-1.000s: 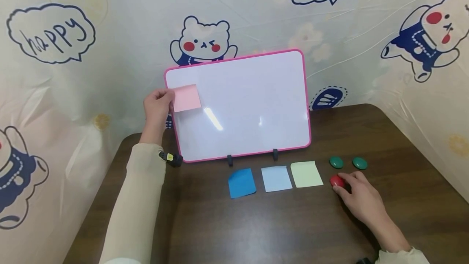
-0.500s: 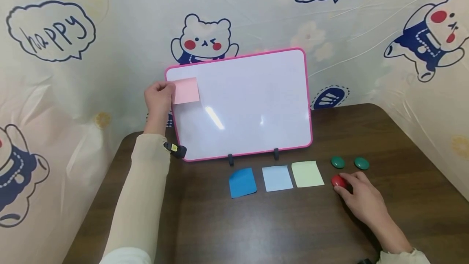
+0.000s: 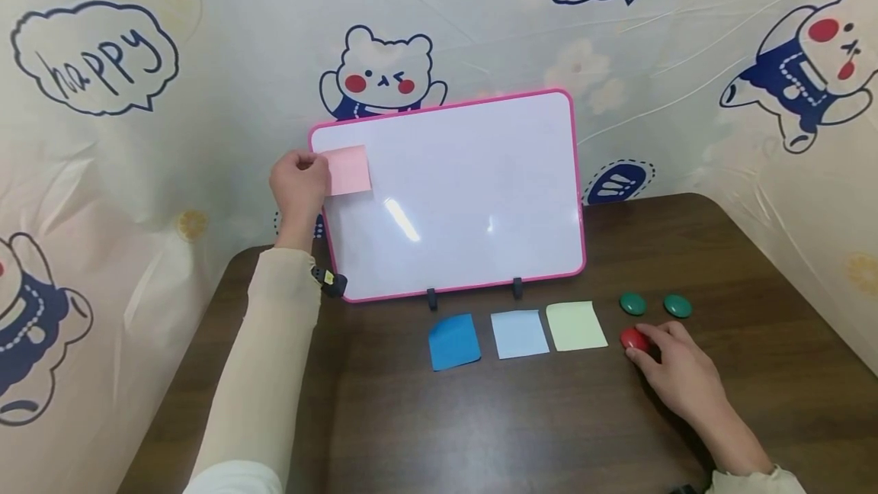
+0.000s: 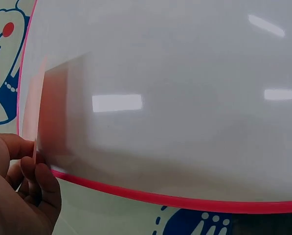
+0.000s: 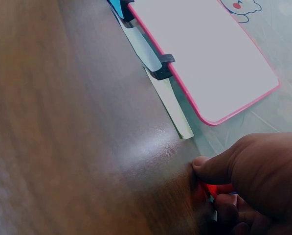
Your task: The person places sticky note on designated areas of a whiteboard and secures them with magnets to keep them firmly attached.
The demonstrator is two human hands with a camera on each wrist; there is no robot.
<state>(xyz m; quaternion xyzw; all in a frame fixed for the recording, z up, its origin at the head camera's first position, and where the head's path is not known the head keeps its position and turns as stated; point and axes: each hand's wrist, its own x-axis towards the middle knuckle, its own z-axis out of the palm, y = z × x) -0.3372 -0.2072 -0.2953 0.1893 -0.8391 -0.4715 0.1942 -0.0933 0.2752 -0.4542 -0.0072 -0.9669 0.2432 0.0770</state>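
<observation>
A pink sticky note (image 3: 350, 171) is pinched at its left edge by my left hand (image 3: 299, 183). It overlaps the upper left of a pink-framed whiteboard (image 3: 466, 189); in the left wrist view the note (image 4: 33, 105) stands edge-on, close to the board face. Down on the table at the right, my right hand (image 3: 682, 372) holds a round red magnet (image 3: 634, 339) between thumb and fingers. Two green magnets (image 3: 632, 304) lie just beyond it. In the right wrist view the red magnet (image 5: 210, 190) shows partly, the fingers covering the rest.
A dark blue note (image 3: 454, 342), a light blue note (image 3: 519, 334) and a pale green note (image 3: 576, 325) lie in a row before the board. Black clip feet (image 3: 431, 299) support the board on the brown table (image 3: 521, 425). A cartoon-printed cloth (image 3: 226, 59) hangs behind.
My left hand has raised the pink note a little along the board's left side, then shifted only slightly. The right hand stays on the red magnet.
</observation>
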